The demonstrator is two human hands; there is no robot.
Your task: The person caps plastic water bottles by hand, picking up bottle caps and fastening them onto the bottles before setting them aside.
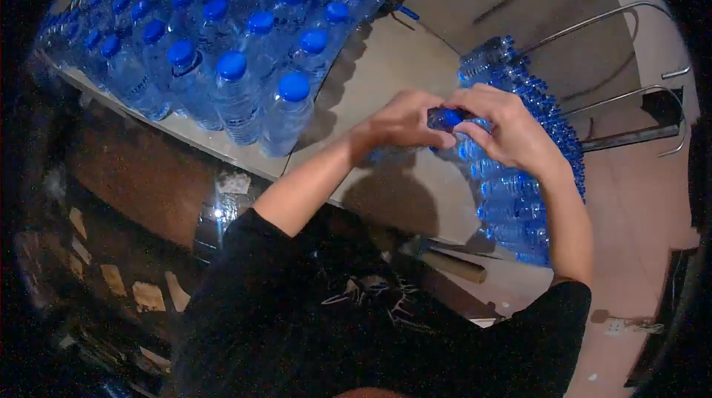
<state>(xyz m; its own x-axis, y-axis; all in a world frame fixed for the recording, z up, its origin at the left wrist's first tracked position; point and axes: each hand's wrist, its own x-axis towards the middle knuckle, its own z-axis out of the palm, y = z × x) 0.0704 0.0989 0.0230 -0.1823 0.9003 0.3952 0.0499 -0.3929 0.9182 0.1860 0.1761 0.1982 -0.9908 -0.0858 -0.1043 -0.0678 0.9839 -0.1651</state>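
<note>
Over the pale tabletop, my two hands meet at the top of a clear plastic bottle (393, 153) with a blue cap (452, 117). My left hand (404, 120) is closed around it near the neck, and most of its body is hidden beneath that hand. Thumb and fingers of my right hand (508, 122) pinch at the blue cap from the other side. Something dark shows beside the cap between the fingers; I cannot make out what it is.
Many upright blue-capped bottles (231, 86) crowd the table's left part. Stacked bottles (512, 205) lie on their sides at right, beside curved metal rods (593, 25). A cardboard tube (456, 266) lies below the table edge. Wrapped plastic (222, 212) glints lower left.
</note>
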